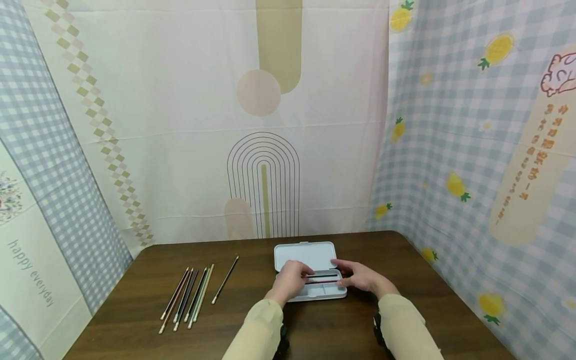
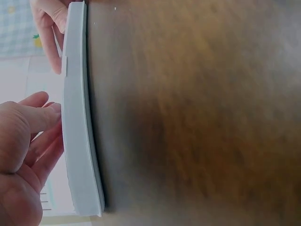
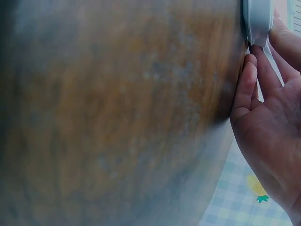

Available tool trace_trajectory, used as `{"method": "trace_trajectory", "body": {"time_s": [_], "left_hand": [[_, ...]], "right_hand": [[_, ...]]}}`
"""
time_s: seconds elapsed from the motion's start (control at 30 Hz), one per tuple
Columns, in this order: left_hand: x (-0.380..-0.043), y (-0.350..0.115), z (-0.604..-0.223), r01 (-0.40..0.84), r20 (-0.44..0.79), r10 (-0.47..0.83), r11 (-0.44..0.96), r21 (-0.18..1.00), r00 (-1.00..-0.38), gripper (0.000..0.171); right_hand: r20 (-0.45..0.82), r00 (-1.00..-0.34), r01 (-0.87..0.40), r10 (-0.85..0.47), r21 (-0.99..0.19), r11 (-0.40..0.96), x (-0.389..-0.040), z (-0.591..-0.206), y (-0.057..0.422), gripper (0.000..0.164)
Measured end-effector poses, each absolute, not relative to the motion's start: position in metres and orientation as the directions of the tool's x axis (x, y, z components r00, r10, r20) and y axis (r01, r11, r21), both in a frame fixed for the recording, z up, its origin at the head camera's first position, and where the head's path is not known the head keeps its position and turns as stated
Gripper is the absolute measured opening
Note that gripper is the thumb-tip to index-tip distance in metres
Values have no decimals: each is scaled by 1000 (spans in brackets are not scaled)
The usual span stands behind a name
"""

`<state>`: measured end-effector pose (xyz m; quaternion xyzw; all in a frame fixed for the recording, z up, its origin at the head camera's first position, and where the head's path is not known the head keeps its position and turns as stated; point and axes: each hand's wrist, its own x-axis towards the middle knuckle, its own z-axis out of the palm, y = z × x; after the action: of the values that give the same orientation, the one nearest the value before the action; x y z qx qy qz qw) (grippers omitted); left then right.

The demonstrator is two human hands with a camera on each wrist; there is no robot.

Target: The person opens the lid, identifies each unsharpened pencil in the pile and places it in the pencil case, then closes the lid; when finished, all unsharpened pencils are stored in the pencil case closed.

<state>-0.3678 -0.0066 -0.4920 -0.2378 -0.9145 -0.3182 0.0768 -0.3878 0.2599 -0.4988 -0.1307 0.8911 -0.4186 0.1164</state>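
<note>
Closest are two cream sleeves (image 1: pixel 256 327), then from the left a bunch of pencils (image 1: pixel 185 299) and one lone pencil (image 1: pixel 225 280) on the wooden table (image 1: pixel 135 300). The left hand (image 1: pixel 290 281) dips bent fingers into the open pencil case (image 1: pixel 315 297) and blocks its left side, so can't tell if they're pinching anything. Right hand (image 1: pixel 363 278) has got the case's right end between thumb and fingers, slim pencils (image 1: pixel 321 282) lying inside.
</note>
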Motion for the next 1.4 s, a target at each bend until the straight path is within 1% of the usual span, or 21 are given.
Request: {"method": "trace_trajectory", "body": {"time_s": [0.23, 0.4, 0.67, 1.17, 1.4], "left_hand": [[-367, -11, -492, 535, 329, 423, 653, 536, -845, 19], [-364, -17, -487, 550, 327, 443, 637, 539, -835, 20], [-361, -34, -485, 525, 321, 418, 618, 585, -850, 16], [-362, -73, -504, 509, 374, 347, 526, 681, -860, 13], [-361, -91, -499, 496, 372, 332, 498, 711, -867, 15]], "right_hand": [[-97, -938, -140, -333, -773, 619, -386, -498, 259, 70], [-98, -937, -140, -335, -773, 618, -387, -499, 261, 69], [-95, -936, -154, -340, -758, 634, -388, -499, 260, 70], [-77, -922, -198, -379, -748, 633, -388, -499, 260, 71], [-85, -930, -176, -357, -750, 637, -388, -499, 259, 70]]}}
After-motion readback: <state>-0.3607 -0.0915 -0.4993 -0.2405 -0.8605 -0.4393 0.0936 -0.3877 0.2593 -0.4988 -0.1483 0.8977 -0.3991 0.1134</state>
